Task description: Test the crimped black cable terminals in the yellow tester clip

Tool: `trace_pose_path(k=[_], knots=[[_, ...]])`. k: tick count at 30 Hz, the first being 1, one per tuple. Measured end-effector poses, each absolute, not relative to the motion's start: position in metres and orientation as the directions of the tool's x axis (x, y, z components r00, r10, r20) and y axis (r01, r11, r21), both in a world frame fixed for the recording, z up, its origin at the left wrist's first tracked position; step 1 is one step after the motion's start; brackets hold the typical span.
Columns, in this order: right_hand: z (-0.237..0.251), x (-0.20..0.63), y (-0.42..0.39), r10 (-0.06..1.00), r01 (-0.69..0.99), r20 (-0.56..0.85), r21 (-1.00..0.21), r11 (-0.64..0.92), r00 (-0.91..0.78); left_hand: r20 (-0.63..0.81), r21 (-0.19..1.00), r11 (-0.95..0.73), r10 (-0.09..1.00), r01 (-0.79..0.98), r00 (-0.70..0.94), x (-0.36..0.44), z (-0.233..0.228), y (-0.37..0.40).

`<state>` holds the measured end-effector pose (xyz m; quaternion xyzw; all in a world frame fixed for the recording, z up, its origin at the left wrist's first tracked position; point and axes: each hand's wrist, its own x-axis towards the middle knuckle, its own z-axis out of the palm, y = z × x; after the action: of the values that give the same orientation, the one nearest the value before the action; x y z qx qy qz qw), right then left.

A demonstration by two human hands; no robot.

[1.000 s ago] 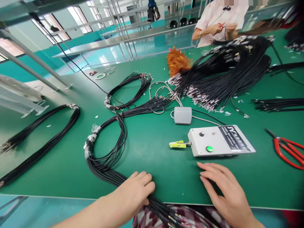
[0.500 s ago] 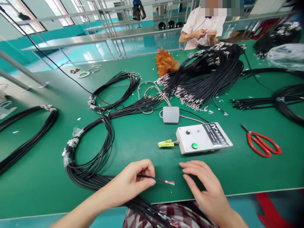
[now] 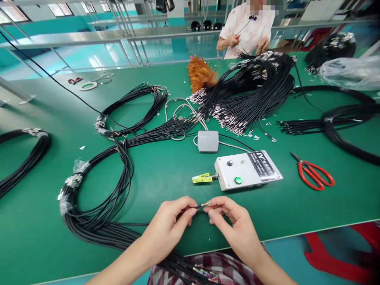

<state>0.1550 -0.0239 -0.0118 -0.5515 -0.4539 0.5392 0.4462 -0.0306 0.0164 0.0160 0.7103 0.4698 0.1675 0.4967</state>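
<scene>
Green counter (image 3: 166, 174) runs to its near edge just below both hands, with bare mat between them and the white tester box (image 3: 247, 170). Left hand (image 3: 169, 225) pinches a thin black cable (image 3: 198, 206); right hand (image 3: 234, 223) pinches its coloured stripped tip.

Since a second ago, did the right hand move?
Yes. The right hand left the green mat in front of the white box and shifted left to meet the left hand at the thin cable's tip.
</scene>
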Motion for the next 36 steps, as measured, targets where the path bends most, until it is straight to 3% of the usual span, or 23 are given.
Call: trace_pose_path(k=[11, 17, 22, 27, 31, 36], knots=[[-0.012, 0.139, -0.015, 0.956, -0.226, -0.287, -0.937, -0.265, 0.069, -0.215, 0.903, 0.016, 0.882, 0.429, 0.419, -0.026, 0.007, 0.009], [-0.015, 0.130, -0.017, 0.959, -0.270, -0.278, -0.929, -0.253, 0.056, -0.285, 0.941, 0.173, 0.871, 0.292, 0.401, -0.025, 0.005, 0.005], [-0.012, 0.134, -0.017, 0.975, -0.237, -0.218, -0.950, -0.203, 0.037, -0.290, 0.945, 0.193, 0.867, 0.264, 0.405, -0.027, 0.006, 0.003], [-0.016, 0.120, -0.013, 0.979, -0.394, -0.204, -0.898, -0.195, -0.020, -0.294, 0.945, 0.194, 0.855, 0.262, 0.427, -0.029, 0.006, 0.002], [-0.019, 0.111, -0.011, 0.959, -0.496, -0.284, -0.831, -0.251, -0.009, -0.299, 0.949, 0.221, 0.853, 0.223, 0.428, -0.030, 0.006, 0.000], [-0.017, 0.115, -0.009, 0.932, -0.450, -0.361, -0.837, -0.310, 0.030, -0.289, 0.952, 0.216, 0.866, 0.217, 0.409, -0.029, 0.002, -0.002]])
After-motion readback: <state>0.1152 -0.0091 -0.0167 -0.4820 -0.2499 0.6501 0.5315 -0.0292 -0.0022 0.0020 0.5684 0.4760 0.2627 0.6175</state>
